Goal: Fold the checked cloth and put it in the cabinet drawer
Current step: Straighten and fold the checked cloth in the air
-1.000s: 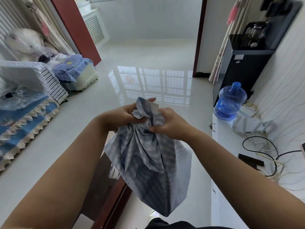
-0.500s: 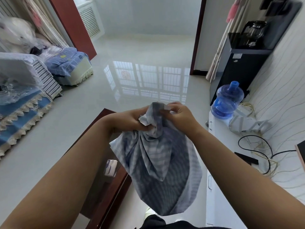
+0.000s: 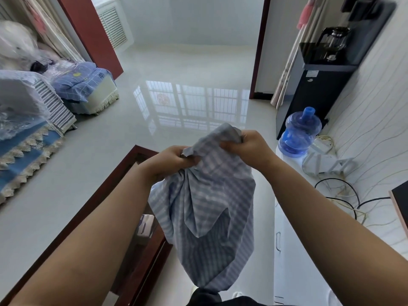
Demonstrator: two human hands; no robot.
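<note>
The blue-and-white checked cloth hangs bunched in the air in front of me, unfolded, its lower end reaching down towards my lap. My left hand grips its upper edge at the left. My right hand grips the upper edge a little higher and to the right, so a short stretch of cloth spans between the two hands. The white cabinet runs along the right wall, with handles on its front; I see no open drawer.
A dark red-framed glass coffee table stands below my left arm. On the cabinet top sit a blue water jug, a white device and tangled cables. A black water dispenser stands at the far right. Covered sofas line the left.
My hands have drawn apart along the cloth's upper edge; the right hand moved up and to the right. The view has tilted down, showing more of the coffee table.
</note>
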